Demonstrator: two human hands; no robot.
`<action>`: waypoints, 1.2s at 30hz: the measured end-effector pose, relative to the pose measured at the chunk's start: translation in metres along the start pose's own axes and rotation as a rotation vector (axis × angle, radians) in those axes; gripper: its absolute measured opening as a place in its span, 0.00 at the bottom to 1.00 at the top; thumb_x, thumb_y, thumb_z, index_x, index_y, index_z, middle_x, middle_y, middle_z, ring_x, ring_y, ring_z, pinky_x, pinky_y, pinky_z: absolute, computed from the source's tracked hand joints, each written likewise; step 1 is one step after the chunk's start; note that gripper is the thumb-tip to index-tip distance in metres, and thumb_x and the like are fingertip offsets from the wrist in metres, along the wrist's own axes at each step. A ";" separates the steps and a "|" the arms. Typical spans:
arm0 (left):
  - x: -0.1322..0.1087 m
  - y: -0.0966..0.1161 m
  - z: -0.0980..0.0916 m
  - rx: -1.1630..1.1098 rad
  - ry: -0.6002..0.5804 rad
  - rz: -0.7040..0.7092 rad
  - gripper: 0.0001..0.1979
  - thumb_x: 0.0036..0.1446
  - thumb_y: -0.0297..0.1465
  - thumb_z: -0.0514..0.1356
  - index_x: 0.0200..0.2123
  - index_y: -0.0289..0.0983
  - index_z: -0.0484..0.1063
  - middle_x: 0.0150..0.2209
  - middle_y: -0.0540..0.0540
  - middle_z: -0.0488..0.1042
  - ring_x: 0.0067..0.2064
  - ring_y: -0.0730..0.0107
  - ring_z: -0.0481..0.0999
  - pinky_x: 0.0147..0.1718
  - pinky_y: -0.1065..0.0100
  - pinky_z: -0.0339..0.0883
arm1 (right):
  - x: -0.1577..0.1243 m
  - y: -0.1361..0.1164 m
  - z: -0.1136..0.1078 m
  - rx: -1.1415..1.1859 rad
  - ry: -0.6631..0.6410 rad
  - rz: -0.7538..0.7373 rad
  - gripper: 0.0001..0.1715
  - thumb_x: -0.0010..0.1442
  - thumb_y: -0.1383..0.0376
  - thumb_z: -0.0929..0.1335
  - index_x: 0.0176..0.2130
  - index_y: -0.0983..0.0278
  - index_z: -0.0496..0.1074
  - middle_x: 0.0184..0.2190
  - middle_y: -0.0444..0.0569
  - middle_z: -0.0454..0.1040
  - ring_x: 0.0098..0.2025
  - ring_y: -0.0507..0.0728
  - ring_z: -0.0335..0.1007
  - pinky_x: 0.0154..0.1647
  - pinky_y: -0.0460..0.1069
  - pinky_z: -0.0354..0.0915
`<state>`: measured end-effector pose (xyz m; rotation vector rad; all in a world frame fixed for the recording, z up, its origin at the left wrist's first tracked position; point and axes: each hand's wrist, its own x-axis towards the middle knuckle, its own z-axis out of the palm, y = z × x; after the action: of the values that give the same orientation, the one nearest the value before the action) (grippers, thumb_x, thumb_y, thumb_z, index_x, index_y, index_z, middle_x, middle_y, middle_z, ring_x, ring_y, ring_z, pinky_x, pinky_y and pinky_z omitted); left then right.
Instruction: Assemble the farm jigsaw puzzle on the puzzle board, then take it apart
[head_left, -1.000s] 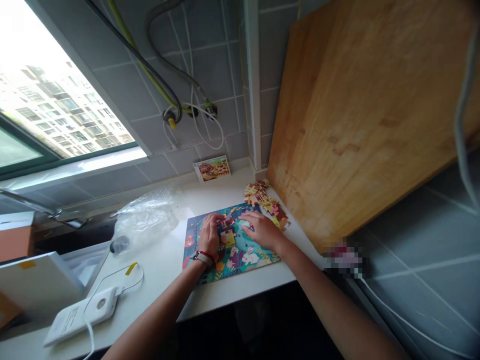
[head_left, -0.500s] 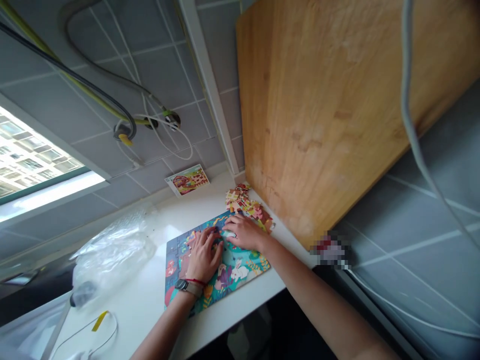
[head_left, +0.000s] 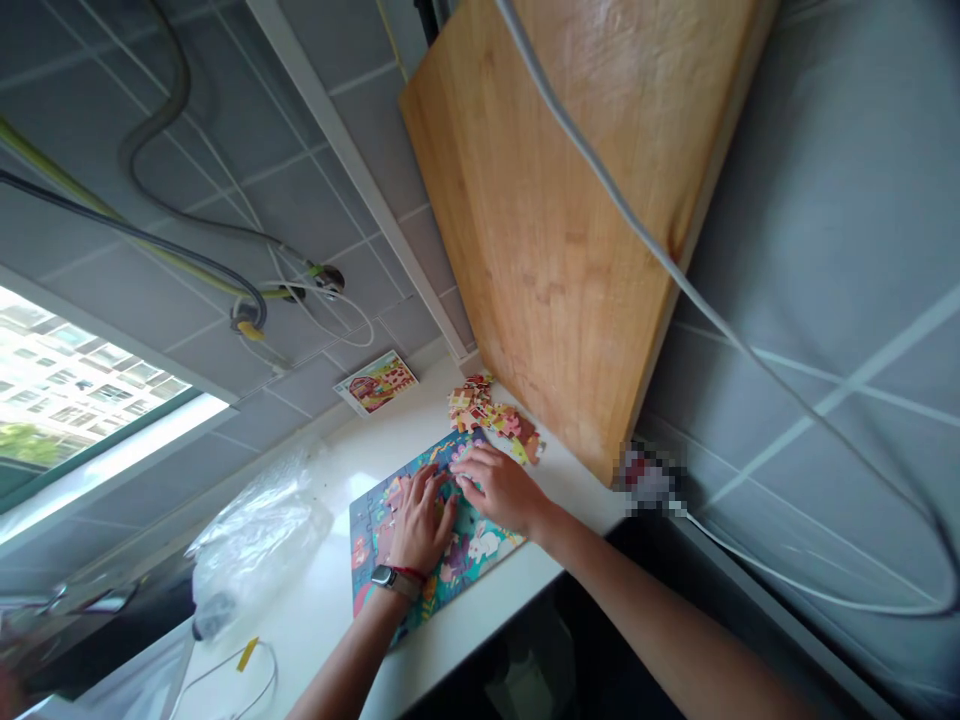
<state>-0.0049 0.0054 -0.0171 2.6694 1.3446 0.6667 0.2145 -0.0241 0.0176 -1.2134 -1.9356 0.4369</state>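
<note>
A colourful jigsaw puzzle (head_left: 486, 553) lies on the white countertop (head_left: 315, 520), partly assembled, with a white rabbit picture near its lower edge. My left hand (head_left: 422, 520) rests on the puzzle with its fingers spread, a watch (head_left: 385, 578) and a red band on the wrist. My right hand (head_left: 500, 488) lies beside it, fingertips on the middle of the puzzle. I cannot tell whether those fingers hold a piece. A pile of loose puzzle pieces (head_left: 487, 412) sits just beyond my right hand.
A bamboo cutting board (head_left: 547, 240) leans against the tiled wall behind the pieces. A small farm picture card (head_left: 377, 383) stands at the wall. A clear plastic bag (head_left: 259, 540) lies left of the puzzle. Hoses and cables (head_left: 240, 250) run along the wall.
The view has tilted and swung, so the scene sits rotated. Both hands stay on the puzzle, and my right hand's fingertips have come slightly closer to my left hand.
</note>
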 end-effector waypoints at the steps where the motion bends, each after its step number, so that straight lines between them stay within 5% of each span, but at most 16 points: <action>1: 0.000 0.000 0.000 0.001 0.000 -0.004 0.15 0.72 0.38 0.54 0.58 0.45 0.70 0.62 0.38 0.72 0.65 0.47 0.71 0.65 0.40 0.66 | -0.024 -0.012 -0.004 0.043 0.066 0.004 0.17 0.71 0.68 0.65 0.53 0.60 0.81 0.46 0.52 0.82 0.52 0.61 0.77 0.62 0.57 0.71; 6: -0.001 -0.004 0.003 0.001 0.002 -0.029 0.13 0.73 0.40 0.53 0.54 0.44 0.72 0.61 0.39 0.73 0.62 0.49 0.74 0.63 0.42 0.68 | -0.167 -0.039 -0.022 0.000 0.224 0.212 0.20 0.70 0.64 0.65 0.54 0.48 0.81 0.39 0.48 0.84 0.44 0.63 0.82 0.72 0.72 0.59; 9: -0.001 -0.004 0.002 -0.005 -0.003 -0.030 0.14 0.73 0.41 0.52 0.52 0.44 0.72 0.59 0.40 0.75 0.60 0.49 0.75 0.63 0.42 0.69 | -0.212 -0.028 -0.035 -0.096 0.384 0.377 0.15 0.70 0.60 0.66 0.50 0.51 0.82 0.40 0.49 0.85 0.42 0.64 0.83 0.72 0.78 0.53; 18: 0.002 -0.001 -0.004 -0.004 0.009 -0.012 0.16 0.73 0.42 0.51 0.55 0.43 0.71 0.55 0.39 0.78 0.57 0.49 0.77 0.59 0.44 0.71 | -0.172 -0.016 -0.049 -0.053 0.456 0.455 0.15 0.71 0.61 0.65 0.50 0.56 0.81 0.28 0.43 0.80 0.28 0.57 0.77 0.73 0.80 0.45; 36: 0.000 -0.001 -0.010 -0.052 -0.056 -0.037 0.23 0.74 0.41 0.43 0.55 0.40 0.73 0.57 0.39 0.77 0.60 0.51 0.76 0.62 0.45 0.68 | -0.159 -0.021 -0.052 -0.014 0.420 0.368 0.15 0.71 0.66 0.65 0.50 0.55 0.80 0.34 0.44 0.83 0.36 0.57 0.80 0.75 0.80 0.29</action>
<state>-0.0096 0.0050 -0.0088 2.5958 1.3402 0.6093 0.2780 -0.1783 -0.0058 -1.5383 -1.3672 0.3219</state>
